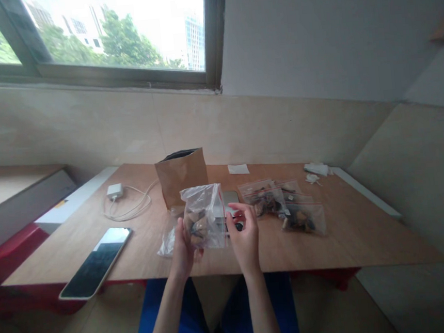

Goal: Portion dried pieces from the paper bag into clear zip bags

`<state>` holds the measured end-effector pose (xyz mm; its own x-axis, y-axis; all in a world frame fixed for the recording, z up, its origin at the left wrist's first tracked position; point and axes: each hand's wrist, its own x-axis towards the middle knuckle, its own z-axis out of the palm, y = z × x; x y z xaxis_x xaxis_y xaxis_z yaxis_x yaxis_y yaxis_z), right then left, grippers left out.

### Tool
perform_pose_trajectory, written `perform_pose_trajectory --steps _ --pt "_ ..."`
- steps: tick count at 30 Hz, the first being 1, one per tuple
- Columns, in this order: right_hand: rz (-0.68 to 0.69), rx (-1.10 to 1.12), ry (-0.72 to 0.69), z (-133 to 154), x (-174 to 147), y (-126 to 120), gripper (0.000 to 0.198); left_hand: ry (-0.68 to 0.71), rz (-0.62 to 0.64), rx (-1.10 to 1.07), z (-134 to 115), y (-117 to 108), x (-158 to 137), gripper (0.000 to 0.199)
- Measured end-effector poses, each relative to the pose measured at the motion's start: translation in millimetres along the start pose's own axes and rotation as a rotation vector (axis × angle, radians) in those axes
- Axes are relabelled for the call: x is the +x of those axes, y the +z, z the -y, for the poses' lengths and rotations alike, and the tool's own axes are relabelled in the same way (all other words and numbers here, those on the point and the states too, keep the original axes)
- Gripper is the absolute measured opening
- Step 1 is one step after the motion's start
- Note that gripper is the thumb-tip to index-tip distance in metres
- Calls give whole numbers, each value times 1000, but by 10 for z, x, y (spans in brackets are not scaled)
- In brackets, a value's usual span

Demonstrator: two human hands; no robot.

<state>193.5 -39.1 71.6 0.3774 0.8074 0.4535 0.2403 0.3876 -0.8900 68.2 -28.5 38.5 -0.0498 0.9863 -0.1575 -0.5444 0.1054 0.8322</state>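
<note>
My left hand [182, 250] grips a clear zip bag [205, 222] by its left side, above the front of the table. Brown dried pieces lie inside, and the red zip line runs down the bag's right edge. At that edge is my right hand [246, 237], with thumb and fingers curled towards each other. A small dark thing [238, 227] shows within the curl; whether it is held or lies behind is unclear. Behind the hands, a pale flat device [230, 197] is partly hidden. More crumpled clear plastic [167, 244] rests on the table left of the bag.
A brown paper bag [182, 175] stands open at the back. Several filled zip bags [302, 219] lie to the right. A phone [96, 263] is at the front left, near a white charger [114, 191] with cable. White paper [238, 169] and crumpled tissue [317, 169] lie farther back.
</note>
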Motion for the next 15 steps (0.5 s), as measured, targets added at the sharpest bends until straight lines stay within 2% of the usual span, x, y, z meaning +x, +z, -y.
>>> perform_pose_trajectory --steps 2,5,9,11,15 --pt "114 23 -8 24 13 -45 13 1 14 42 14 -21 15 46" --pt "299 97 101 -34 20 -72 18 37 38 106 37 -48 30 45" --pt "462 166 225 -217 -5 -65 25 124 32 231 48 -61 39 43" --pt "482 159 265 -296 -32 -36 30 127 36 296 59 -45 46 43" --pt "421 242 333 -380 -88 103 35 107 17 344 109 4 71 45"
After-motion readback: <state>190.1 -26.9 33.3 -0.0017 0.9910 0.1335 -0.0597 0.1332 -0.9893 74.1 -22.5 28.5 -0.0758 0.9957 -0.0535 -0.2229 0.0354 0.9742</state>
